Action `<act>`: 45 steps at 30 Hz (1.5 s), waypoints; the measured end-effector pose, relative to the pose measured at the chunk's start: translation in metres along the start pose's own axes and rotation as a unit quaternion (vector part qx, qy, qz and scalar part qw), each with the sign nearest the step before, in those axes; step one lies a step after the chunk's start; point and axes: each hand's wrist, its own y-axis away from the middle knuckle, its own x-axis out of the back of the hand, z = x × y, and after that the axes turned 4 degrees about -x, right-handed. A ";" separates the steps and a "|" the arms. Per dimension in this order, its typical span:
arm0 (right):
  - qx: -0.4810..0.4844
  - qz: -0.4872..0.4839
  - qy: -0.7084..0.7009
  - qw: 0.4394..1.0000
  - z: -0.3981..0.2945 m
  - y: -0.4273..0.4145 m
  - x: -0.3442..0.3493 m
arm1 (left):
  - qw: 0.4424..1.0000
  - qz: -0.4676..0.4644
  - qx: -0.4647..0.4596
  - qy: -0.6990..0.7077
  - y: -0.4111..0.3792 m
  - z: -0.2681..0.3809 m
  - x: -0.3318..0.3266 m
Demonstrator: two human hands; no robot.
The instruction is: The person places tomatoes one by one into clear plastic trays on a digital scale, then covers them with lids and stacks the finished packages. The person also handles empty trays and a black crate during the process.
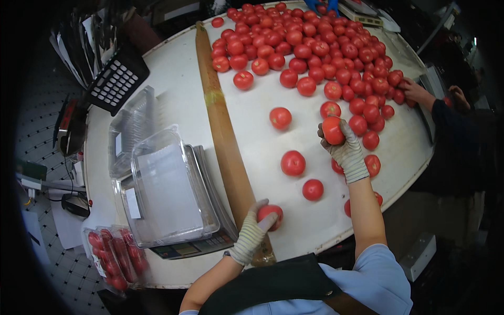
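Note:
My left hand (255, 230), in a striped knit glove, grips a red tomato (271, 217) near the front end of a cardboard strip (226, 145). A second tomato (332, 130) is held in my gloved right hand (345, 147) over the right part of the white table (252, 165). Between the hands lie loose tomatoes, among them one large tomato (293, 163) and a smaller tomato (313, 189). Left of the strip, an open clear plastic clamshell box (169, 193) rests on a digital scale (204, 246); its lid (134, 130) leans out to the far left.
A big heap of tomatoes (307, 43) covers the far side. Packed clamshells of tomatoes (114, 256) lie at the front left corner. A black plastic basket (116, 80) stands at the left edge. Another person's hand (417, 92) touches the heap at right; blue-gloved hands (323, 6) show at the far edge.

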 end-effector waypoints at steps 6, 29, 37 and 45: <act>-0.040 0.046 0.274 0.960 0.051 0.105 0.003 | 0.763 0.052 -0.385 -0.516 0.002 0.003 -0.021; -0.262 -0.073 -0.183 0.945 0.083 0.071 -0.052 | 0.874 -0.021 0.083 0.478 0.055 0.063 0.036; -0.207 -0.203 0.019 0.957 0.123 0.084 -0.160 | 0.893 0.096 -0.092 0.431 0.084 0.079 0.083; 0.405 -0.405 0.649 0.501 0.190 0.086 -0.218 | 0.770 0.366 -0.301 -0.427 0.093 0.024 0.169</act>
